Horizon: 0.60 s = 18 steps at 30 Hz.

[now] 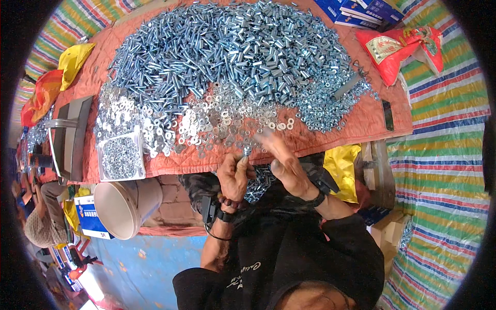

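Note:
My left hand, with a beaded bracelet and a black strap at its wrist, is closed at the table's near edge. Between its thumb and fingers stands a small shiny metal fastener, too small to tell its exact kind. Just to its right, my right hand is open, fingers stretched toward the flat washers and somewhat blurred. Behind the washers lies a large heap of metal sleeves. A pile of hex nuts spreads at the right.
A white tray of small rings sits at the table's left front, above a white bucket. Left of it stands a grey metal bin. A dark flat object and a red bag are at the right. More metal pieces lie below my hands.

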### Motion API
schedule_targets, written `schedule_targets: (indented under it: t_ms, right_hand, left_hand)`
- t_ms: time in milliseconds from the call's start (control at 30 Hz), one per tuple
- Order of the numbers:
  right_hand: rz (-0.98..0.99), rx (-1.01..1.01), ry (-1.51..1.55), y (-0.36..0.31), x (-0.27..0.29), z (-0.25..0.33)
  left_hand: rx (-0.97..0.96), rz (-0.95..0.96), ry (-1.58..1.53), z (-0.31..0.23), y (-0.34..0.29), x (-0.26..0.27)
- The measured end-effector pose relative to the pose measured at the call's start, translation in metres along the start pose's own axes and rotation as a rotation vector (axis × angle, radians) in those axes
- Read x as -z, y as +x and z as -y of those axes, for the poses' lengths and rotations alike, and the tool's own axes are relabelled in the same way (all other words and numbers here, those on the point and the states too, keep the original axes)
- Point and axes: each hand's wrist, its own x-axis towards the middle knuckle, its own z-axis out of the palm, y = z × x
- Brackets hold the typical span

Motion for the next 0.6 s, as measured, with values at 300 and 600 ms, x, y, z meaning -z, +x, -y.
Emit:
schedule_targets:
  t_ms: [300, 600]
  right_hand:
    - [-0.200, -0.176, -0.326, 0.012, 0.038, -0.021]
    - [-0.254, -0.067, -1.079, 0.072, 0.117, -0.110]
  left_hand:
    - [0.059, 0.170, 0.163, 0.005, -0.013, 0.007]
    - [-0.235, 0.011, 0.731, -0.005, 0.034, 0.062]
